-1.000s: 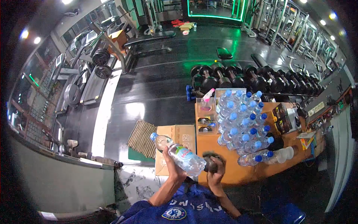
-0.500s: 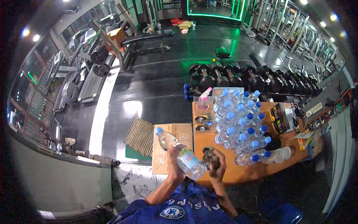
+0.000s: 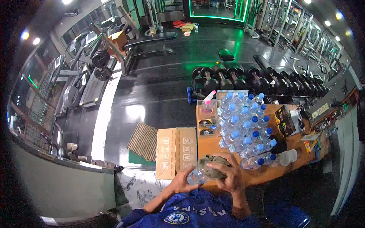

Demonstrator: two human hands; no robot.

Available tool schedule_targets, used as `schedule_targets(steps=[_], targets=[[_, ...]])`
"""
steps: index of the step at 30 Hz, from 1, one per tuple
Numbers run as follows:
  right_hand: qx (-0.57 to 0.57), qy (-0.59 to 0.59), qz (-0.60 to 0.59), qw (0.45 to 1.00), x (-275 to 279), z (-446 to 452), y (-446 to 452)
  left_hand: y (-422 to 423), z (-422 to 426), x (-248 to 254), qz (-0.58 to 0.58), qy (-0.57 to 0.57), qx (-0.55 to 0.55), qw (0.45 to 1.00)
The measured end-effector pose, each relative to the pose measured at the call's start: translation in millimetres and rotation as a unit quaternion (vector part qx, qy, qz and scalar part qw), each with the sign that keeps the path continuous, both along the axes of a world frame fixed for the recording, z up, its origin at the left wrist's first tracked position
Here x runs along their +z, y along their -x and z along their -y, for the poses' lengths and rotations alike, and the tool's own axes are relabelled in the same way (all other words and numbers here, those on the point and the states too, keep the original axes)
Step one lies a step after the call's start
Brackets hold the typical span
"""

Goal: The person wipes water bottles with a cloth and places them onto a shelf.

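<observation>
My left hand (image 3: 182, 183) is closed around a clear plastic water bottle (image 3: 196, 178), held low in front of my chest. A crumpled grey-brown cloth (image 3: 213, 167) is bunched in my right hand (image 3: 232, 175), which presses it over one end of the bottle. The cloth and fingers hide that end, and the label is mostly out of sight. Just beyond my right hand, several water bottles (image 3: 240, 124) with blue caps stand in rows on the orange-brown desk (image 3: 207, 147). A few more bottles (image 3: 253, 162) appear along the near side of that group.
A cardboard box (image 3: 167, 152) stands left of the desk, beside a striped mat (image 3: 142, 141). On the desk are a clear organizer (image 3: 207, 121) with a spray bottle and some black boxes (image 3: 283, 117). Dumbbells (image 3: 224, 79) line a rack behind; treadmills (image 3: 95, 85) stand at left.
The bottle has turned from its cap-up slant, and its cap is now hidden. My right hand has brought the cloth from beside the bottle onto it.
</observation>
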State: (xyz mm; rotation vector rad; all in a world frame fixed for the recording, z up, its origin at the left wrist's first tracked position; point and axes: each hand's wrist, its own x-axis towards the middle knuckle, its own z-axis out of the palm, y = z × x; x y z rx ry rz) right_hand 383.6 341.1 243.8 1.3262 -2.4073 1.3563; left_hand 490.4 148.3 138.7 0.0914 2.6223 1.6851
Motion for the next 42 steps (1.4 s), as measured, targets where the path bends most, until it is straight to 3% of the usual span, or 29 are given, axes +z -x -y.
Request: schedule_targets(steps=[5, 8, 9, 10, 12, 13, 14, 15, 19, 23, 26, 28, 30, 32, 33, 36, 39, 42], targets=[[-0.034, 0.048, 0.271, 0.961, -24, -4, 9, -3, 5, 12, 0.025, -0.049, -0.036, 0.998], [-0.204, 0.249, 0.451, 0.833, -60, -2, -4, -6, 5, 9, 0.007, -0.059, -0.038, 0.997], [-0.189, 0.290, 0.404, 0.847, -48, -2, -3, -8, 5, 7, 0.003, -0.065, -0.038, 0.997], [-0.220, 0.414, 0.475, 0.745, -38, 5, -12, -9, 5, 8, 0.005, -0.052, -0.035, 0.998], [-0.132, 0.420, 0.430, 0.788, -2, 5, -26, -10, 5, 10, 0.006, -0.024, -0.028, 0.999], [-0.088, 0.283, 0.242, 0.924, 1, 2, -20, -11, 5, 7, 0.010, -0.020, -0.029, 0.999], [-0.039, 0.126, 0.036, 0.991, 3, -1, -14, -12, 4, 0, 0.014, -0.016, -0.030, 0.999], [0.024, 0.044, 0.038, 0.998, 4, 4, -15, -13, 4, -4, 0.019, -0.012, -0.034, 0.999], [-0.016, 0.051, 0.112, 0.992, -1, 4, -12, -15, 7, -5, -0.003, -0.008, -0.052, 0.999], [-0.051, 0.085, 0.356, 0.929, -34, 3, -15, -23, 7, -1, 0.004, -0.071, -0.060, 0.996], [-0.127, 0.155, 0.305, 0.931, -36, 7, -22, -29, 9, 7, 0.026, -0.077, -0.041, 0.996], [-0.202, 0.254, 0.322, 0.890, -41, 7, -30, -32, 9, 7, 0.032, -0.073, -0.030, 0.996], [-0.168, 0.265, 0.276, 0.908, -30, 4, -42, -34, 11, 0, 0.025, -0.070, -0.019, 0.997], [-0.007, 0.149, 0.065, 0.987, -16, 10, -32, -34, 12, -5, 0.005, -0.007, -0.032, 0.999], [0.068, 0.082, 0.085, 0.991, 0, 18, -30, -34, 12, -4, -0.005, 0.024, -0.039, 0.999], [0.026, 0.104, 0.137, 0.985, -7, 21, -26, -32, 15, 8, 0.001, -0.011, -0.045, 0.999], [0.017, 0.082, 0.213, 0.973, -24, 17, -24, -42, 21, -10, 0.015, 0.036, -0.057, 0.998], [-0.067, 0.085, 0.377, 0.920, -37, 21, -26, -46, 24, -13, 0.019, 0.002, -0.062, 0.998]])
